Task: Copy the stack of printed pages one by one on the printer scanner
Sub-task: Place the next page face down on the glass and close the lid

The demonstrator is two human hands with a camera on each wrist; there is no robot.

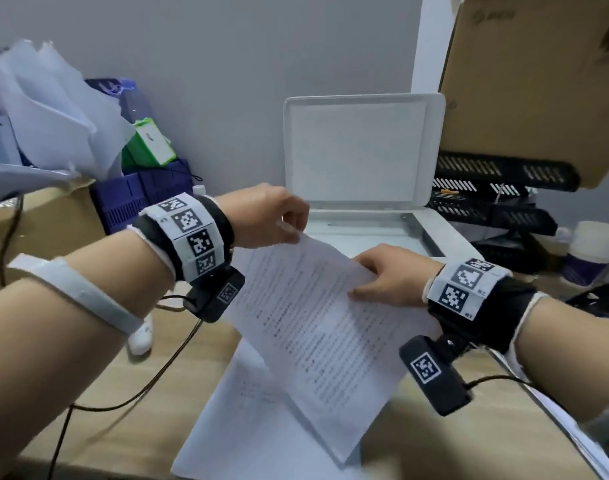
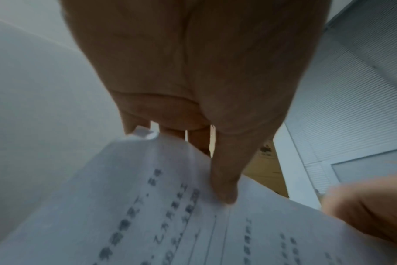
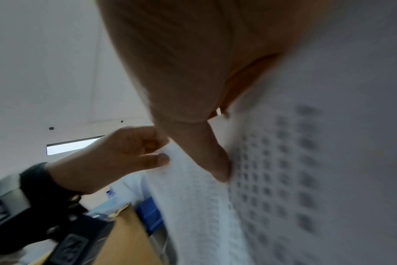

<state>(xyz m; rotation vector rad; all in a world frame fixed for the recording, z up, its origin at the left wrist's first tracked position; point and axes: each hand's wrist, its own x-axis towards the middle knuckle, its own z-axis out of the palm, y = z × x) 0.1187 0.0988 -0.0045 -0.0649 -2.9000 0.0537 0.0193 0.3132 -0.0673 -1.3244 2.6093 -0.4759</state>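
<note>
Fingers of the left hand (image 1: pixel 268 216) pinch the far corner of a printed page (image 1: pixel 316 327), thumb on the text side and the other fingers curled behind, as the left wrist view shows. The right hand (image 1: pixel 389 275) holds the page's right edge, thumb pressed flat on the print and the fingers out of sight under the sheet. Between the two hands the page hangs tilted and clear of the counter (image 1: pixel 116 393), text facing up, its near corner hovering over the rest of the stack (image 1: pixel 233 424), which lies on the wooden counter near the front edge. Just beyond the page stands the printer scanner (image 1: pixel 431 233) toward the back of the counter, its lid (image 1: pixel 361 147) raised upright and the glass partly hidden by the sheet and hands. The step in hand appears to be carrying one sheet from the stack to the glass. The next move likely calls for turning the page print-down, squaring it against a corner of the glass, and letting go with both hands before lowering the lid. Thin paper held at two points may buckle or skew as it is flipped.
</note>
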